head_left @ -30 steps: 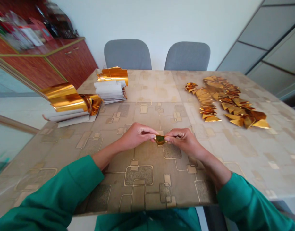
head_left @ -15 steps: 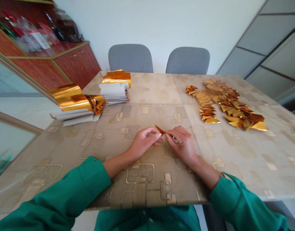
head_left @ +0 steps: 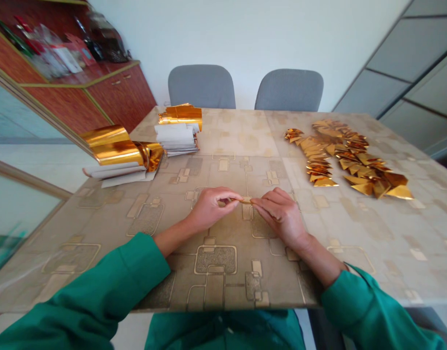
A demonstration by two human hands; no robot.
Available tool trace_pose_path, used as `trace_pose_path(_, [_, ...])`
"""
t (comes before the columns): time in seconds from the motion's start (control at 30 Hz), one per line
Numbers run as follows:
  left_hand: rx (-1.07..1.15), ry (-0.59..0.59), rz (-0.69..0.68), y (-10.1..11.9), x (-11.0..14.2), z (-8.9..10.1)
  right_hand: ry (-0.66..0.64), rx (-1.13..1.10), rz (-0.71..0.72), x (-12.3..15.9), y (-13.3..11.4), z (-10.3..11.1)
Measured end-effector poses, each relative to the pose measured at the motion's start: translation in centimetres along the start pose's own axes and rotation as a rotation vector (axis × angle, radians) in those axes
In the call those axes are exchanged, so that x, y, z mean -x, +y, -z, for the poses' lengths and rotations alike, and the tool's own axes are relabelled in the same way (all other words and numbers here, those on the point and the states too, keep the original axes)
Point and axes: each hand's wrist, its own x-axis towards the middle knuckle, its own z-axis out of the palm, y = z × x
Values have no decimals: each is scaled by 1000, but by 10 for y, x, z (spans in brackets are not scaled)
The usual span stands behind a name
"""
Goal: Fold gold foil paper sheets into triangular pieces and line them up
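Observation:
My left hand [head_left: 211, 208] and my right hand [head_left: 282, 214] meet over the middle of the patterned table [head_left: 223, 262]. Both pinch a small folded gold foil piece [head_left: 245, 200] between their fingertips, held low and nearly flat above the tabletop. Only a thin sliver of the foil shows between the fingers. Both forearms wear green sleeves.
A heap of folded gold triangles [head_left: 345, 158] lies at the right. At the left back sit a stack of white-backed sheets topped with gold foil [head_left: 180, 129] and curled gold sheets [head_left: 117, 150]. Two grey chairs [head_left: 245, 87] stand behind the table; a red cabinet [head_left: 99, 92] is at the left.
The gold piece, tipped up on edge half a second ago, now lies flatter between my fingertips. Both hands have stayed close together at the table's middle.

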Motion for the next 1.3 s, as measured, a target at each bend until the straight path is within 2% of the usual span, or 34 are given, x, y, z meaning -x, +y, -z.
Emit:
trace_pose_path(0.2, [37, -13, 82, -7, -3, 2, -24, -40, -25, -2, 2, 1])
trace_pose_path(0.37, [224, -148, 237, -11, -6, 4, -51, -87, -3, -3, 6, 1])
trace_pose_path(0.53, [396, -250, 301, -18, -9, 11, -80, -140, -14, -2, 10, 1])
trace_pose_path(0.6, [425, -191, 335, -21, -10, 15, -52, -140, -38, 0, 13, 0])
trace_pose_path(0.67, [463, -69, 377, -21, -10, 16, 23, -110, -69, 1, 16, 0])
trace_pose_path(0.77, [551, 51, 424, -15, -4, 8, 131, -24, -88, 2, 14, -1])
trace_pose_path(0.9, [736, -53, 464, 1, 6, -17, 121, 100, -44, 1, 0, -2])
trace_pose_path(1.0, [803, 7, 456, 8, 8, -29, 69, 146, 6, 0, -10, -4])
trace_pose_path(1.1, [791, 61, 444, 8, 7, -29, 47, 81, 1, 0, -14, -7])
trace_pose_path(1.3, [764, 79, 425, 8, 9, -27, 21, -23, -34, 0, -18, -11])
